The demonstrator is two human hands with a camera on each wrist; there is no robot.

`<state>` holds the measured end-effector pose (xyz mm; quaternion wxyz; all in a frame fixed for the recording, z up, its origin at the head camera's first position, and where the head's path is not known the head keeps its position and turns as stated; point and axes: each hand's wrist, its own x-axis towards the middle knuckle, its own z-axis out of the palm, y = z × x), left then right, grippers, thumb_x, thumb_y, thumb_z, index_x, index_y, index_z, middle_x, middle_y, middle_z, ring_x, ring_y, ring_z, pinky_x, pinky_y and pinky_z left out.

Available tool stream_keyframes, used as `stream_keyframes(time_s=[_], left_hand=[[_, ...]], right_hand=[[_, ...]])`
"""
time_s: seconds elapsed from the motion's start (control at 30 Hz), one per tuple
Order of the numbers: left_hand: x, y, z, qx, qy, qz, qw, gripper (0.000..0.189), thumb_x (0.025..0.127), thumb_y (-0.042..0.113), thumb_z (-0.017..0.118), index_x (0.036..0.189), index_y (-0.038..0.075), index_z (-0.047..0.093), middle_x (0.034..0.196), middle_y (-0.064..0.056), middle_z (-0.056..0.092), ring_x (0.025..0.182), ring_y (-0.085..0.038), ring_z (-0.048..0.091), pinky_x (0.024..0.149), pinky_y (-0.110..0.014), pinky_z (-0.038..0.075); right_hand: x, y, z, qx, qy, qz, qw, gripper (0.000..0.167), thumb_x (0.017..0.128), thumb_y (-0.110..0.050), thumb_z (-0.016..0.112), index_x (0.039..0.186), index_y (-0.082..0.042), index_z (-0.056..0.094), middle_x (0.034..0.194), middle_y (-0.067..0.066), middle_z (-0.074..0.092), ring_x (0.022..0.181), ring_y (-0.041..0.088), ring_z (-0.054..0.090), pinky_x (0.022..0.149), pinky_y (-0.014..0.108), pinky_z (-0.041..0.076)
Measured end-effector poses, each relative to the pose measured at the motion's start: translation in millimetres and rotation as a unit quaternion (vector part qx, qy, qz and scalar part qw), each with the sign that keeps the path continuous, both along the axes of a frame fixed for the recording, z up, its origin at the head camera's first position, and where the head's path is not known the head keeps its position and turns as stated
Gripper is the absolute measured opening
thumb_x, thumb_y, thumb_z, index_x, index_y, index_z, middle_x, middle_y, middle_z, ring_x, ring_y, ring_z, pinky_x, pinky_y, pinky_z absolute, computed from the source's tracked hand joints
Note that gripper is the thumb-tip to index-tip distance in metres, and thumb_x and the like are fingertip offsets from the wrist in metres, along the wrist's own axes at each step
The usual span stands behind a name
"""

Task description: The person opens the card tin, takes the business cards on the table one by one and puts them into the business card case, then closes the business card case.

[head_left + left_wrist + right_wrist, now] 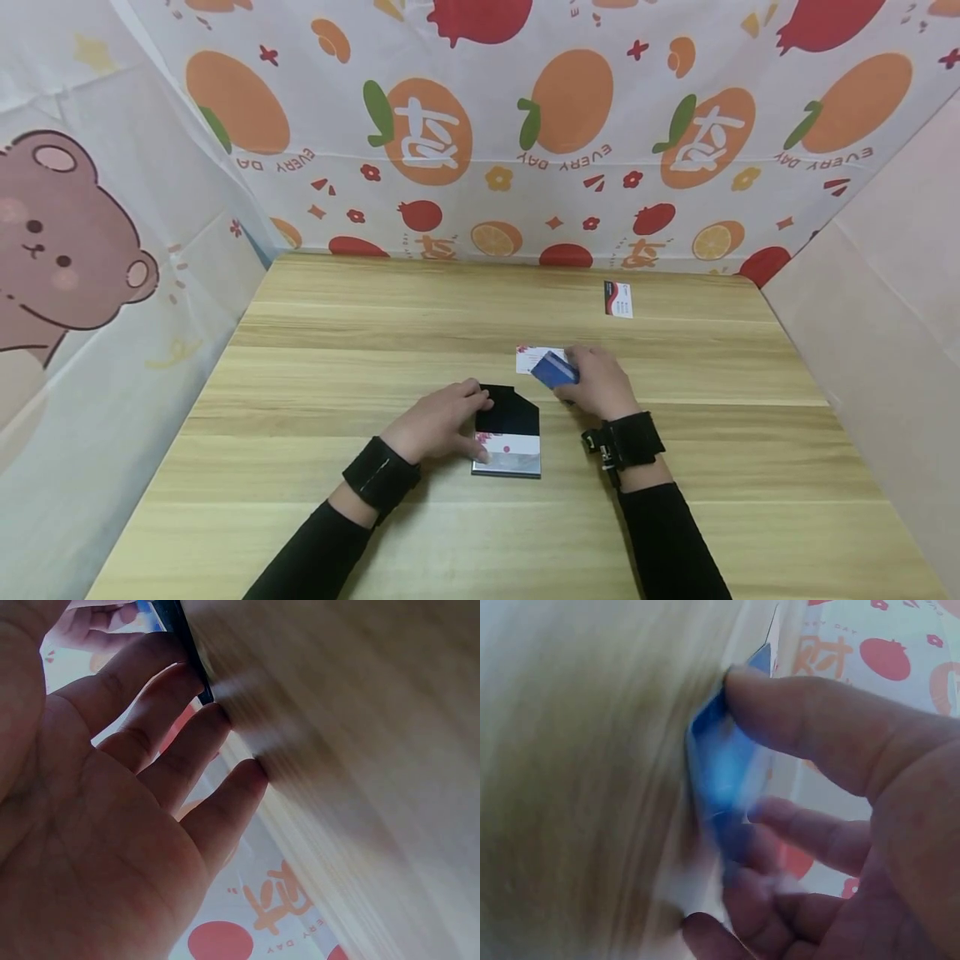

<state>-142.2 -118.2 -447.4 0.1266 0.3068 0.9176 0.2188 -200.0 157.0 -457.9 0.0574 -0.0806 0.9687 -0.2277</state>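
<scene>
On the table lies a black card holder (508, 412), with a white card showing in its clear lower pocket. My left hand (438, 421) rests at its left side, the thumb over the pocket and the fingertips near the upper left edge. Seen from the left wrist, those fingers (184, 761) are fairly straight, some tips on the tabletop beside the holder's dark edge. My right hand (602, 383) pinches a blue card (553, 371) between thumb and fingers; it looks blurred in the right wrist view. Partly behind it lies a white card (528, 358) with pink flowers.
A black, red and white business card (618, 299) lies near the table's far right. The wooden table (337, 333) meets a fruit-printed cloth (495, 167) at the back. Pale cloths hang at both sides, the left one (187, 275) with a bear.
</scene>
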Motion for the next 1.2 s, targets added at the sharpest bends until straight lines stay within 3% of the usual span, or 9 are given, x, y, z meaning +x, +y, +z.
stream_keyframes(time_s=[0.3,0.5,0.8,1.03,1.2], left_hand=[[-0.5,0.3,-1.9,-0.002,0.006,0.003,1.0,0.076,0.072,0.043,0.086,0.132,0.002,0.062,0.123,-0.004,0.06,0.102,-0.017,0.056,0.095,-0.038,0.049],[0.2,-0.5,-2.6,0.002,0.005,0.0,1.0,0.076,0.073,0.043,0.086,0.132,0.002,0.062,0.123,-0.004,0.06,0.101,-0.016,0.056,0.094,-0.037,0.049],[-0.8,0.1,-1.5,-0.001,0.005,-0.001,1.0,0.074,0.073,0.043,0.086,0.131,0.003,0.063,0.12,-0.005,0.059,0.099,-0.016,0.056,0.093,-0.037,0.05],[-0.9,0.9,-2.0,-0.003,0.0,0.001,1.0,0.076,0.073,0.044,0.086,0.132,0.003,0.062,0.122,-0.004,0.06,0.1,-0.016,0.055,0.094,-0.037,0.05],[-1.2,0.5,-0.8,-0.002,-0.003,0.003,1.0,0.076,0.073,0.044,0.086,0.133,0.003,0.062,0.122,-0.005,0.06,0.101,-0.017,0.056,0.095,-0.038,0.049]], right_hand=[[-3.8,-6,2.7,-0.019,0.054,0.004,0.9983,0.024,0.085,-0.017,0.078,0.108,-0.015,0.071,0.108,0.005,0.064,0.093,0.024,0.058,0.08,0.042,0.049],[-1.6,-10,0.8,-0.009,0.086,0.019,0.996,0.015,0.082,-0.01,0.079,0.093,-0.017,0.072,0.092,0.0,0.062,0.083,0.021,0.054,0.071,0.037,0.046],[-0.6,-9,-3.8,-0.007,0.031,0.059,0.9977,0.031,0.077,-0.035,0.086,0.1,-0.02,0.07,0.107,0.001,0.061,0.096,0.023,0.054,0.088,0.042,0.048],[-0.5,-4,-2.6,-0.012,0.012,0.04,0.9991,0.051,0.077,-0.034,0.087,0.12,-0.02,0.065,0.124,0.007,0.057,0.105,0.027,0.052,0.093,0.048,0.048],[-1.9,1,-0.9,-0.015,-0.007,0.026,0.9995,0.065,0.077,-0.034,0.086,0.134,-0.018,0.058,0.121,0.009,0.058,0.104,0.027,0.053,0.091,0.047,0.048]])
